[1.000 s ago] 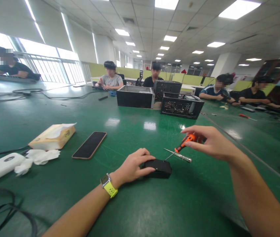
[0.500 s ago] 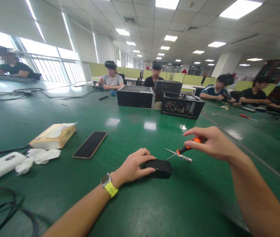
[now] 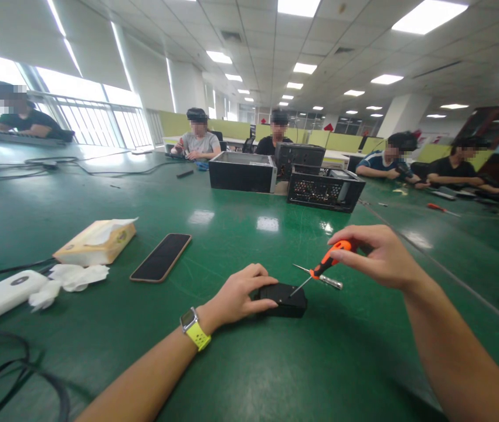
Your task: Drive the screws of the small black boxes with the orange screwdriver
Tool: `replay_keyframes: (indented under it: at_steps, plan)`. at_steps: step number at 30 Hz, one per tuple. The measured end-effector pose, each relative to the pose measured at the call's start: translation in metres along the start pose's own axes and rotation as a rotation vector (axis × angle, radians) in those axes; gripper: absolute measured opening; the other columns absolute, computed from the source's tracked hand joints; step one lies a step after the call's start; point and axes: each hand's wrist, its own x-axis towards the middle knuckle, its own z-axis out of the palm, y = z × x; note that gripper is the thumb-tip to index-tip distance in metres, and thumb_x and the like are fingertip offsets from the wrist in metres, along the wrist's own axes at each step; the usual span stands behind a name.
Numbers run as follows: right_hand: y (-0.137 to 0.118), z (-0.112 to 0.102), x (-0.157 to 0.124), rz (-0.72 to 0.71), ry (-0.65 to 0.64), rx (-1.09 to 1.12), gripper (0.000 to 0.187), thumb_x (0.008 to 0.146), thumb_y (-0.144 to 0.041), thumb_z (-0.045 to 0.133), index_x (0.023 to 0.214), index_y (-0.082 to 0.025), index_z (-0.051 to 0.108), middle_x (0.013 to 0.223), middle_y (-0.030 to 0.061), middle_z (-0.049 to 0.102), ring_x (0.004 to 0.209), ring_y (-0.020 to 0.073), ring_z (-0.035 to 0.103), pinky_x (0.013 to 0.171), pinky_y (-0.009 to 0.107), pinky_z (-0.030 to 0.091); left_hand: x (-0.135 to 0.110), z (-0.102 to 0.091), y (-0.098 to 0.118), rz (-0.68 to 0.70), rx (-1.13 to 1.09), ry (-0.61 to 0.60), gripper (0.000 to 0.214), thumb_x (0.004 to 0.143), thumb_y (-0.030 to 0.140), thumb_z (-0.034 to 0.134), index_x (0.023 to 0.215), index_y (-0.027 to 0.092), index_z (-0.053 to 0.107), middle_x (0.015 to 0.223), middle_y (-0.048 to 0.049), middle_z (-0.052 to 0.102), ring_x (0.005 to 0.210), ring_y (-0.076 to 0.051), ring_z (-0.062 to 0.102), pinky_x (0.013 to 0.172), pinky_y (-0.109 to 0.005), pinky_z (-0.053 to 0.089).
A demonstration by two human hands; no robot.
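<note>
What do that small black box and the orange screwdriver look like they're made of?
The black box is probably moulded plastic: matte black, with only a dull sheen on top. The screwdriver has a thin, silvery shaft that looks like bare metal. Its handle looks like glossy orange plastic, with a black, possibly rubbery, section near the shaft.

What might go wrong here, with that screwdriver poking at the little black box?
The screwdriver meets the box at a slant, pinched only at its handle end by the right hand, so its tip may slip off. The left hand steadies the box close by; a slip could jab a finger.
</note>
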Motion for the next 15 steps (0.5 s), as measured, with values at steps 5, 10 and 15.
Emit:
replay_keyframes:
  at_steps: [5,10,15]
  plan:
    - [-0.001,0.008,0.002,-0.019,0.009,0.034,0.02,0.085,-0.038,0.067,0.086,-0.018,0.073,0.075,0.0031,0.072,0.06,0.0134,0.06,0.054,0.025,0.046,0.0,0.0,0.0,-0.006,0.005,-0.011,0.041,0.089,0.042,0.067,0.123,0.018,0.063,0.108,-0.009,0.057,0.097,-0.022,0.057,0.087,-0.034,0.049]
    - [0.001,0.012,0.002,-0.019,0.0,0.028,0.022,0.085,-0.038,0.067,0.087,-0.018,0.073,0.077,0.0038,0.073,0.06,0.0137,0.06,0.054,0.025,0.047,0.001,0.0,0.0,-0.003,0.009,-0.012,0.041,0.09,0.043,0.066,0.122,0.018,0.063,0.107,-0.0091,0.057,0.097,-0.023,0.057,0.086,-0.034,0.049]
    - [0.001,0.011,0.002,-0.021,-0.002,0.026,0.021,0.085,-0.037,0.067,0.087,-0.018,0.073,0.077,0.0036,0.073,0.06,0.0135,0.06,0.054,0.025,0.046,0.0,-0.001,0.0,-0.003,0.009,-0.014,0.042,0.09,0.044,0.065,0.122,0.018,0.063,0.107,-0.0096,0.057,0.097,-0.023,0.057,0.086,-0.035,0.049]
